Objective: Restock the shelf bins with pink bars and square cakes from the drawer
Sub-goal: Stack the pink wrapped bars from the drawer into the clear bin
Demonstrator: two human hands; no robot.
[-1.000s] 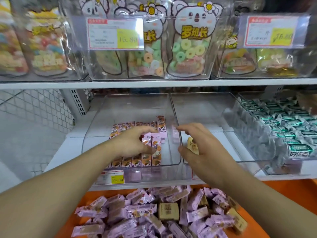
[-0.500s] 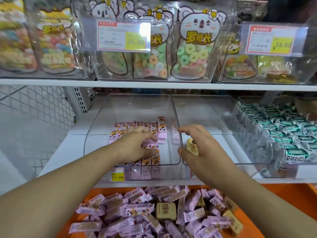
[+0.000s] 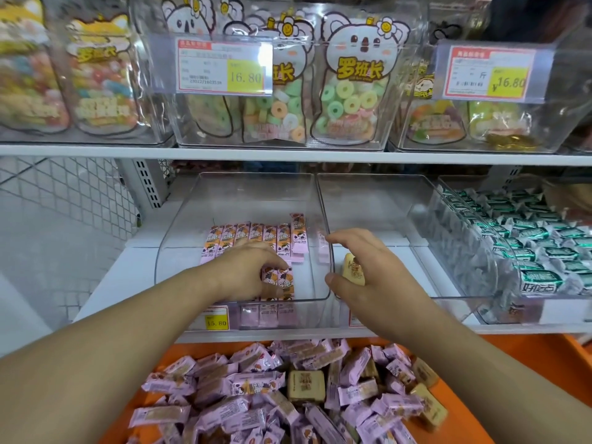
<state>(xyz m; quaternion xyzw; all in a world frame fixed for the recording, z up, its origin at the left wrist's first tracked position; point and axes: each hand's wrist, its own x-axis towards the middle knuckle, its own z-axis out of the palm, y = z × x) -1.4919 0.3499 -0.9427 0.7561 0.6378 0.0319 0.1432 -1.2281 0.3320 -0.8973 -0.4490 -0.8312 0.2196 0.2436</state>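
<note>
Since half a second ago both hands have barely shifted; the left hand [image 3: 246, 270] has pressed a little lower onto the front row of pink bars [image 3: 277, 280], and the right hand [image 3: 368, 267] keeps the same hold.

The shelf [image 3: 105, 283] runs behind both hands. On it, the clear left bin [image 3: 179, 238] surrounds the left hand and holds pink bars laid side by side: one row beyond the fingers and a second row under them, with one bar standing higher at the far right of the back row. The left hand's fingers are curled down over the front row, fingertips on the wrappers; I cannot tell whether it grips a bar or only presses.

The clear middle bin [image 3: 378, 206] lies beyond the right hand, bare except for what that hand carries. The right hand pinches a square cake [image 3: 352, 270] between thumb and curled fingers, just over the wall shared by the two bins.

Right of the right hand, a third bin [image 3: 464, 251] is packed with green-wrapped sweets [image 3: 538, 245].

Below both forearms, the orange drawer [image 3: 480, 395] holds a loose heap of pink bars with a few square cakes among them, one [image 3: 306, 386] lying face up in the middle.

Above the hands, bins of candy pouches [image 3: 352, 100] carry price tags [image 3: 224, 67]; a smaller price tag [image 3: 217, 318] sits under the left wrist.
</note>
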